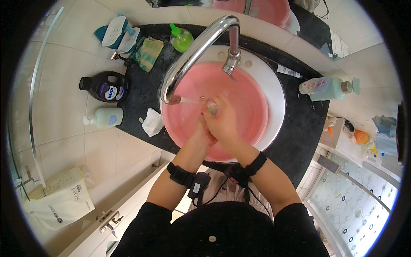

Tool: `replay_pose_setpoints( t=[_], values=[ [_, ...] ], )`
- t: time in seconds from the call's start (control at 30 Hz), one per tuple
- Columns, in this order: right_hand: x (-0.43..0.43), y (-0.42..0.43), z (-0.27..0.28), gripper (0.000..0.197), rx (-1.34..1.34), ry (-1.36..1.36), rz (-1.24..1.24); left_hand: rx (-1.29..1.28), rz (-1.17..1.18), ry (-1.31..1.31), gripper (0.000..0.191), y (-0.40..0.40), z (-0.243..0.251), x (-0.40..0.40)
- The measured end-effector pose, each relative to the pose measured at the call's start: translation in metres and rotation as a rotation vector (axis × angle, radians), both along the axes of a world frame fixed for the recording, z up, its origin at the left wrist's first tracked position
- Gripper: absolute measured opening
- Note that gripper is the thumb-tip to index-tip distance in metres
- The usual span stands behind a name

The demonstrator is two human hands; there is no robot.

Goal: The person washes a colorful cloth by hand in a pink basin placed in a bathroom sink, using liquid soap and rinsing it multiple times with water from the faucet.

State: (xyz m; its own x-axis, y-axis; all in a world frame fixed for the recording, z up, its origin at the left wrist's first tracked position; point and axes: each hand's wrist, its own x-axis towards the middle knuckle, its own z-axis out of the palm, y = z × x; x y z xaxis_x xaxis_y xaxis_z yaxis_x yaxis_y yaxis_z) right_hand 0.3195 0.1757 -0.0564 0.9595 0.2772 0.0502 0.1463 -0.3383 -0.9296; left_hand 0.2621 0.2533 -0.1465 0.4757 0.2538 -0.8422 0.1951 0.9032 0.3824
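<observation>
Over a pink plastic basin (pixel 253 128), my two hands are pressed together around a small rounded object (pixel 212 106), perhaps glass or clear plastic. My right hand (pixel 226 115) curls over its right side. On its left side lies my left hand (pixel 202 123), partly covered by the right one. Fingers hide most of the object, so its kind is unclear. A stream of water runs from the spout of the chrome faucet (pixel 196 53) towards my hands. The basin sits inside a white sink (pixel 276 106) and holds some water.
Left on the black countertop (pixel 136 83) are a black detergent bottle (pixel 107 86), a pump bottle (pixel 107 116), a white tissue (pixel 152 122), a cloth (pixel 149 53) and a green soap dispenser (pixel 181 39). A tube (pixel 289 71) and another pump bottle (pixel 330 88) are at right.
</observation>
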Motion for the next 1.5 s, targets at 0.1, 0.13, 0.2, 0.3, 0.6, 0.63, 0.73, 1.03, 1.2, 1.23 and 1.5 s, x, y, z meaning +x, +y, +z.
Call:
replay_pose_setpoints(
  t=[0.1,0.13,0.2,0.3,0.6,0.63,0.73,1.03,1.2,1.23,1.5],
  values=[
    [0.007,-0.004,-0.006,0.035,0.216,0.356,-0.029,0.070,0.011,0.071,0.047,-0.017,0.013,-0.003],
    [0.011,-0.010,-0.017,0.032,0.314,0.517,-0.041,0.093,-0.008,0.094,0.047,-0.026,0.020,-0.004],
    [0.022,-0.034,-0.036,0.028,0.480,0.695,-0.086,0.107,-0.109,0.086,0.046,-0.042,0.039,-0.004],
    [0.038,-0.072,-0.033,0.028,0.766,1.111,-0.115,0.083,-0.303,-0.008,0.049,-0.029,0.060,-0.016],
    [0.033,-0.166,0.140,0.045,0.760,0.703,0.693,0.263,-0.820,-0.601,0.062,0.050,0.231,-0.065],
    [0.023,-0.172,0.150,0.044,0.851,0.664,0.706,0.160,-0.890,-0.722,0.063,0.048,0.249,-0.061],
    [-0.037,-0.209,0.163,0.030,0.926,0.562,0.505,-0.021,-1.019,-1.154,0.057,0.036,0.249,-0.058],
    [-0.025,-0.205,0.139,0.025,0.841,0.604,0.566,0.271,-0.527,-1.356,0.076,-0.001,0.256,-0.085],
    [-0.011,-0.205,0.130,0.023,0.699,0.615,0.571,0.141,-0.750,-1.194,0.053,0.031,0.254,-0.059],
    [-0.004,-0.203,0.125,0.023,0.647,0.627,0.581,0.272,-0.818,-1.043,0.050,0.034,0.254,-0.058],
    [0.028,-0.224,0.050,0.026,0.418,1.014,0.407,1.205,-0.798,-0.085,0.037,0.123,0.096,-0.119]
  ],
)
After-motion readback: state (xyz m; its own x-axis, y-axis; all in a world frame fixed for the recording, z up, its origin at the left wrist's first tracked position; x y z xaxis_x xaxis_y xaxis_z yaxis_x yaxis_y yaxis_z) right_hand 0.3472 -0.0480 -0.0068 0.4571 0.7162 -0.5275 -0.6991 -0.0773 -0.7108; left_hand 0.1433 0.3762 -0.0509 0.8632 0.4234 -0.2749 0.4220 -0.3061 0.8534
